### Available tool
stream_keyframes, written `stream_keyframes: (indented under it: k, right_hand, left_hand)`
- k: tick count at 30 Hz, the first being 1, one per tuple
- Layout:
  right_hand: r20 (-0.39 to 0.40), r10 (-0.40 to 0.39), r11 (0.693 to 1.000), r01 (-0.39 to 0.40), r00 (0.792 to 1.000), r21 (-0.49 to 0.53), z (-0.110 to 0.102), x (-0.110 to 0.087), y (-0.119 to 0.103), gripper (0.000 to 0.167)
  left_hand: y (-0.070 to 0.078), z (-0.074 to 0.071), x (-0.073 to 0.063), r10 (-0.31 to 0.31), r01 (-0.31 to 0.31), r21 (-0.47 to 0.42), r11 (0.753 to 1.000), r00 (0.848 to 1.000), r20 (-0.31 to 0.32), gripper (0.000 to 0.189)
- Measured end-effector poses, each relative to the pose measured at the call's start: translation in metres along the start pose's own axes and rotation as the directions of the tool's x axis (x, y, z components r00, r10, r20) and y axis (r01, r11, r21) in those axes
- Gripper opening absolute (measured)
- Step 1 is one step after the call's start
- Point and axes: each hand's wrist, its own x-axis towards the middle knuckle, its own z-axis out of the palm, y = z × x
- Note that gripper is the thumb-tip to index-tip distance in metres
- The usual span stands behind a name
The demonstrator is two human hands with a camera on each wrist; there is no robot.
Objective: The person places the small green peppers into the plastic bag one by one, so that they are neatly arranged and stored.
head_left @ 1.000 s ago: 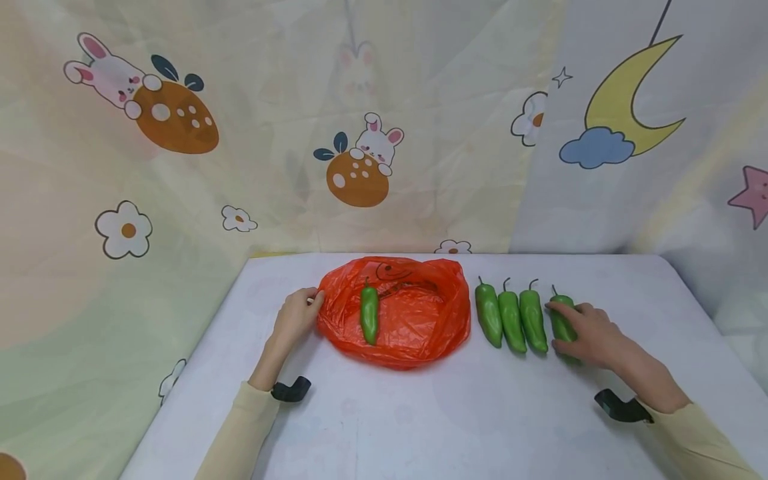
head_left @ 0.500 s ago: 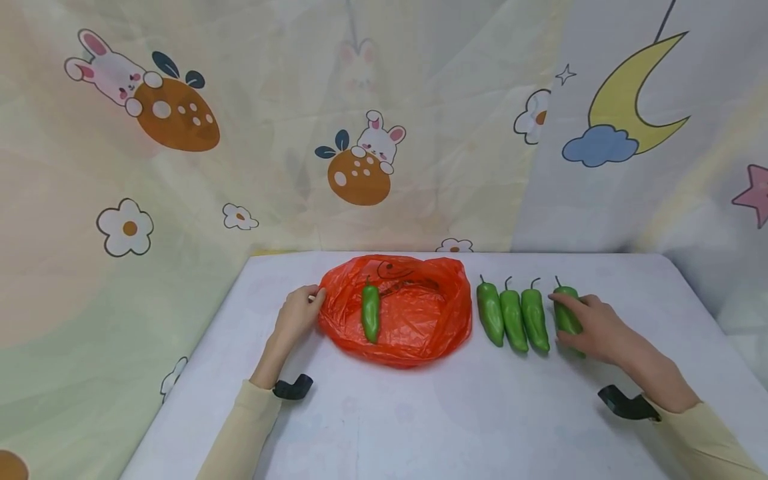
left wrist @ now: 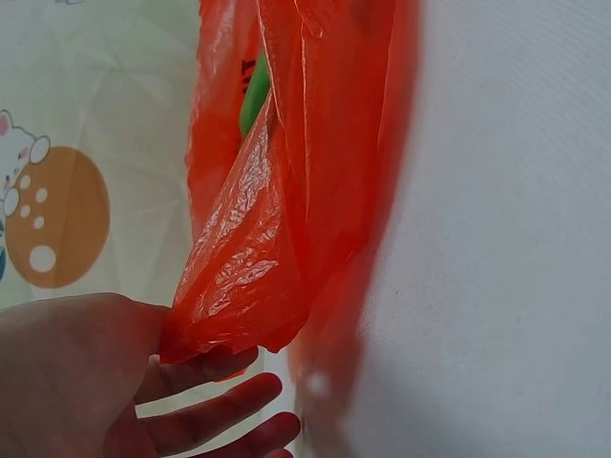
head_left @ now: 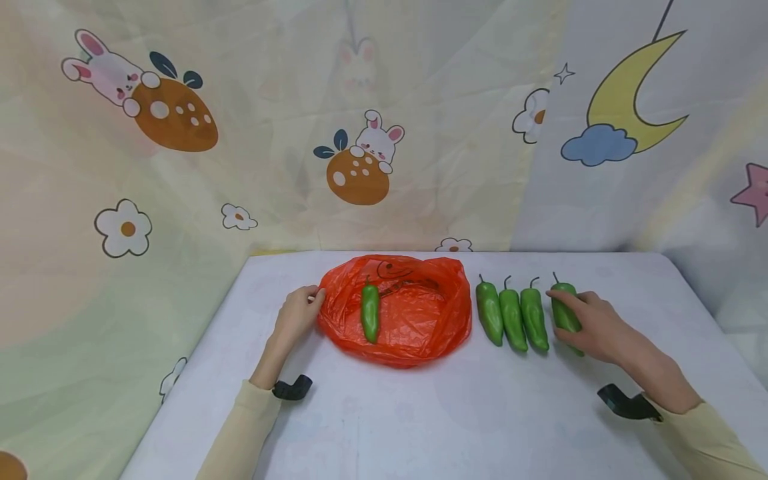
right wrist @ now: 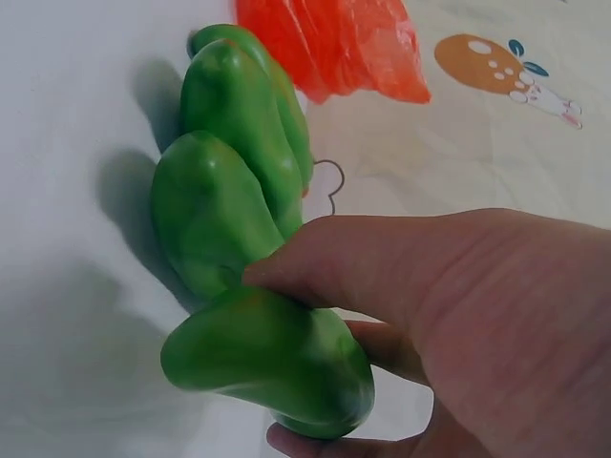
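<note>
A red plastic bag [head_left: 420, 327] lies spread open on the white table, with one green pepper [head_left: 370, 313] resting in its mouth. At the bag's left side, my left hand [head_left: 296, 313] pinches the rim between thumb and index finger; the left wrist view shows its other fingers loosely extended below the red film [left wrist: 243, 277]. My right hand [head_left: 600, 327] holds the rightmost green pepper [head_left: 566, 317], thumb on one side and fingers on the other. Up close in the right wrist view, the held pepper [right wrist: 258, 353] is close to the neighbouring pepper [right wrist: 205, 215].
Three green peppers [head_left: 512, 317] stand in a row between the bag and my right hand, stems pointing away. A patterned cloth backdrop [head_left: 264, 133] rises behind the white table [head_left: 420, 427] and along its sides.
Over the last second the rightmost pepper and my right hand have shifted slightly away from me and a little to the right. My left hand and the bag stay put.
</note>
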Motion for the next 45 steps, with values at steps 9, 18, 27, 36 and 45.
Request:
stream_keyframes:
  k: [9,18,27,36,45]
  right_hand:
    - [-0.023,-0.032,0.999,0.032,0.999,0.008,-0.006,0.000,-0.009,0.068]
    - [-0.029,-0.079,0.997,0.079,0.996,0.012,-0.011,0.000,-0.021,0.067]
    - [-0.029,-0.093,0.995,0.093,0.995,0.025,-0.014,0.006,-0.046,0.065]
    - [0.002,-0.085,0.996,0.084,0.996,0.024,-0.016,0.012,-0.068,0.067]
    - [0.001,-0.100,0.995,0.100,0.995,0.023,-0.016,0.012,-0.084,0.067]
  left_hand:
    - [-0.001,0.000,0.001,0.006,-0.006,0.011,1.000,1.000,-0.006,0.031]
    - [-0.001,0.001,0.000,-0.002,0.002,0.002,1.000,1.000,0.006,0.030]
    - [-0.001,0.002,0.000,-0.009,0.009,0.008,1.000,1.000,-0.007,0.031]
    - [0.002,0.001,-0.001,-0.010,0.010,0.004,1.000,1.000,-0.001,0.031]
    - [0.002,0.000,-0.002,-0.007,0.007,0.015,1.000,1.000,-0.007,0.031]
